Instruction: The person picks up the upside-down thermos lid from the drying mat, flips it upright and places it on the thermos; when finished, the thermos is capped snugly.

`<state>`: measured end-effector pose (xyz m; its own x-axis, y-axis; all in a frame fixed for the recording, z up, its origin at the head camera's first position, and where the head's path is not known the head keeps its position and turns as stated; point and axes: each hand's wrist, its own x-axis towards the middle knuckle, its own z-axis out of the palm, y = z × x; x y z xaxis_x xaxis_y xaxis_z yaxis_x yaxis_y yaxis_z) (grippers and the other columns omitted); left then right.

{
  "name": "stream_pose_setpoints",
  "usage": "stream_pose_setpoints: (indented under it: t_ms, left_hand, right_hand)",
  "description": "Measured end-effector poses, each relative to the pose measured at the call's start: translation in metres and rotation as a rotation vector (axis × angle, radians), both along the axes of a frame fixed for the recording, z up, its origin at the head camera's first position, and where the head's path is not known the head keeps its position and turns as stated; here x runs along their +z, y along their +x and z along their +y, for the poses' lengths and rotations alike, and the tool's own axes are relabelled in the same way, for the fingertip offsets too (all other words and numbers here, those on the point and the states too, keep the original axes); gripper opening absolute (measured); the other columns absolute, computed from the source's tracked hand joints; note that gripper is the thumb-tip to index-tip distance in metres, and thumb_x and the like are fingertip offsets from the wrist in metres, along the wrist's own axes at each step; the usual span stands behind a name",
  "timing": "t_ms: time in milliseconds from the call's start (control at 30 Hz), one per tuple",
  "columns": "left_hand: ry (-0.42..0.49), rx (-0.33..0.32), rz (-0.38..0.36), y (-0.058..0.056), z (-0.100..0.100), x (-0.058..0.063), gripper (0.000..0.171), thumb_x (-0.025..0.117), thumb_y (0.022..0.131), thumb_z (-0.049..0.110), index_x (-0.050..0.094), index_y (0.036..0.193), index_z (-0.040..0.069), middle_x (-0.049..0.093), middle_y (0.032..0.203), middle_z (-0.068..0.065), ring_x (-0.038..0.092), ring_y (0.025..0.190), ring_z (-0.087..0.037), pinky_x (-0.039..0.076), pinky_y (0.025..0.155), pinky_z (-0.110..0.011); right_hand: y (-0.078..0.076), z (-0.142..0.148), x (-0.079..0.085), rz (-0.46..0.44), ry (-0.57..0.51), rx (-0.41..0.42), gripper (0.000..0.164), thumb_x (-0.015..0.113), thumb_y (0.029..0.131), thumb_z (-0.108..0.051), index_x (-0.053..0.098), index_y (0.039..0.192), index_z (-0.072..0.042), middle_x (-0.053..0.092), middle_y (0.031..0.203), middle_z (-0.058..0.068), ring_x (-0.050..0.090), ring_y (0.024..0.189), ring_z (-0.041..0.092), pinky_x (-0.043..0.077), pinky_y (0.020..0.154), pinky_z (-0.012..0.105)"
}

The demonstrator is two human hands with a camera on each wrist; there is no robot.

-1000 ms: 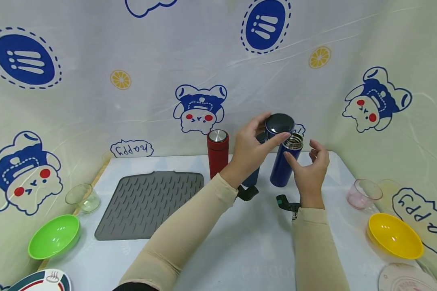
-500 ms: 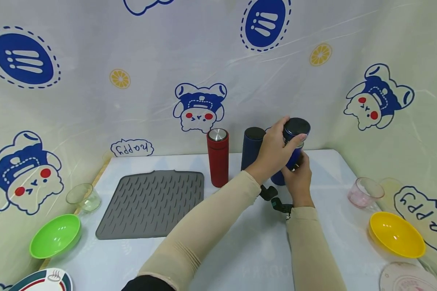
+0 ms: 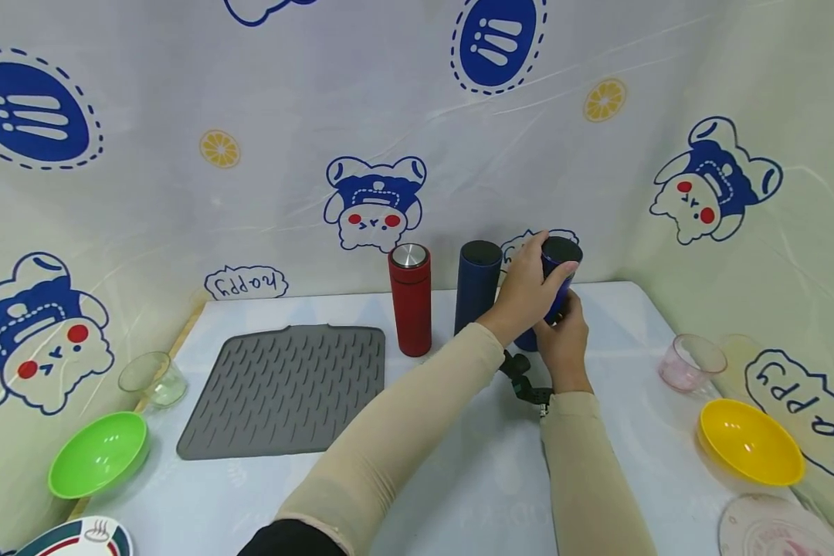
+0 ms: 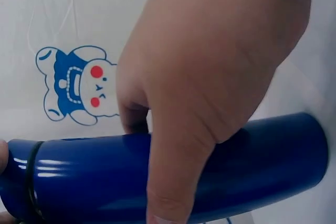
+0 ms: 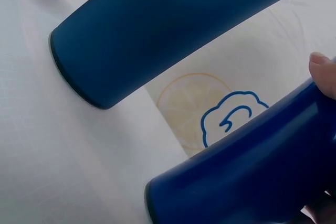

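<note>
A glossy blue vacuum flask [image 4: 100, 182] stands on the table, its lid [image 3: 561, 250] sitting on the mouth. My left hand [image 3: 527, 293] grips that lid from the left, its fingertips [image 4: 3, 156] just showing at the edge of the left wrist view. My right hand [image 3: 565, 344] is wrapped round the flask's body below, thumb across the front in the left wrist view. The mouth is hidden under the lid. Close by on the left stands a matte dark blue flask [image 3: 478, 282], upright. Farther left is a red flask [image 3: 411, 305] with a silver top.
A grey ridged mat [image 3: 292, 394] lies on the left half of the table. Left of it are a clear glass [image 3: 156, 380], a green bowl [image 3: 100, 455] and a patterned plate [image 3: 76, 539]. On the right are a pink glass [image 3: 691, 363], a yellow bowl [image 3: 750, 442] and a pale round piece [image 3: 771, 529].
The left hand has brought the lid right and down onto the flask's bare metal mouth. The right hand, loose beside the flask a second ago, has closed round its body.
</note>
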<state>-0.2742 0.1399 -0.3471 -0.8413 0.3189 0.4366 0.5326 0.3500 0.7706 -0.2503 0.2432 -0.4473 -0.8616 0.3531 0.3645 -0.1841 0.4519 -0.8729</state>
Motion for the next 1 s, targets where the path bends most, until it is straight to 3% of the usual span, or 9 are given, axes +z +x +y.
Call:
stream_pose_setpoints:
  t_ms: [167,300,400,533,633,767,1000]
  left_hand:
    - [0.063,-0.037,-0.040,-0.003,-0.002,-0.004,0.066,0.050,0.094,0.046,0.023,0.148,0.019,0.030,0.146,0.002,0.038,0.125,-0.010,0.040,0.095,-0.029]
    - [0.142,-0.031,-0.066,-0.004,-0.001,-0.001,0.063,0.056,0.093,0.040,0.032,0.144,0.012,0.040,0.139,0.000,0.045,0.118,-0.011,0.044,0.090,-0.026]
    - [0.176,0.030,-0.088,-0.004,0.002,0.001,0.072,0.067,0.084,0.044,0.036,0.141,0.012,0.044,0.131,0.001,0.048,0.111,-0.009,0.046,0.085,-0.022]
    - [0.120,0.146,-0.080,-0.004,0.008,0.000,0.087,0.076,0.070,0.054,0.038,0.137,0.016,0.042,0.126,0.003,0.045,0.107,-0.007,0.046,0.081,-0.019]
    - [0.067,0.190,-0.045,-0.005,0.010,-0.002,0.084,0.076,0.069,0.054,0.040,0.135,0.015,0.045,0.122,0.003,0.045,0.104,-0.007,0.047,0.078,-0.018]
    - [0.021,0.160,-0.009,-0.005,0.009,-0.003,0.077,0.072,0.077,0.048,0.040,0.138,0.013,0.049,0.121,0.003,0.047,0.105,-0.010,0.047,0.077,-0.019]
    - [-0.006,0.052,-0.018,-0.007,0.004,-0.001,0.080,0.067,0.084,0.038,0.022,0.148,0.020,0.042,0.136,-0.002,0.044,0.115,-0.014,0.046,0.085,-0.027]
  right_hand:
    - [-0.002,-0.001,0.001,0.019,0.005,-0.002,0.062,0.066,0.087,-0.030,0.038,0.138,-0.009,0.052,0.128,0.014,0.054,0.112,0.026,0.045,0.090,0.045]
    - [-0.002,0.000,0.001,0.029,0.018,-0.006,0.065,0.068,0.086,-0.034,0.038,0.138,-0.009,0.052,0.129,0.014,0.053,0.113,0.027,0.044,0.091,0.045]
    - [-0.001,0.000,0.000,0.017,0.010,-0.001,0.068,0.067,0.085,-0.041,0.038,0.139,-0.011,0.051,0.130,0.012,0.052,0.114,0.026,0.044,0.091,0.045]
    - [0.000,0.000,-0.002,0.028,-0.009,0.014,0.066,0.067,0.085,-0.041,0.039,0.139,-0.013,0.052,0.129,0.011,0.053,0.112,0.025,0.045,0.090,0.044]
    - [0.000,-0.001,-0.004,0.060,-0.005,0.011,0.061,0.066,0.086,-0.035,0.041,0.137,-0.013,0.054,0.126,0.010,0.055,0.109,0.024,0.047,0.088,0.043]
    - [0.001,-0.001,-0.007,0.072,0.014,-0.005,0.058,0.066,0.086,-0.029,0.042,0.137,-0.014,0.056,0.123,0.008,0.055,0.108,0.022,0.047,0.086,0.040]
    - [0.000,0.000,-0.006,0.071,0.036,0.003,0.060,0.065,0.087,-0.034,0.040,0.139,-0.016,0.055,0.124,0.008,0.055,0.106,0.022,0.047,0.085,0.042]
